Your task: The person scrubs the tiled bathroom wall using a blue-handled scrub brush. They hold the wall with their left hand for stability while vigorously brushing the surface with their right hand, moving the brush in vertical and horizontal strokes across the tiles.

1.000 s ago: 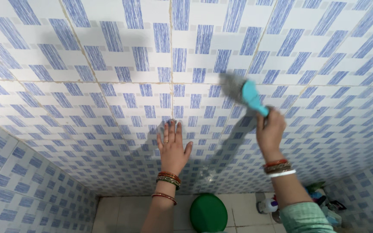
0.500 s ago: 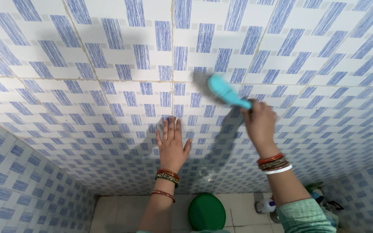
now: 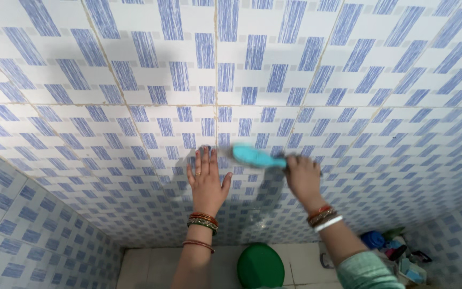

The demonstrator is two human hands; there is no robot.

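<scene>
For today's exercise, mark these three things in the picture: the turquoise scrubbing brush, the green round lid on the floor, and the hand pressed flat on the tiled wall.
turquoise scrubbing brush (image 3: 252,156), head view, on the middle of its plastic back.
green round lid (image 3: 260,266), head view, on the centre of its top.
left hand (image 3: 206,182), head view, on the back of the hand.

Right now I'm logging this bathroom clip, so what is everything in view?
Wall tiles: many, white with blue woven pattern, covering the walls.
Floor: one, pale tile, bottom.
Round lid: one, green, on the floor below the hands.
Clutter of bottles: several, mixed colours, bottom right corner.
Scrub brush: one, turquoise, against the wall.
Bangles: several, red and gold, plus one white, on both wrists.
Left hand: flat on the wall.
Right hand: gripping the brush handle.
</scene>
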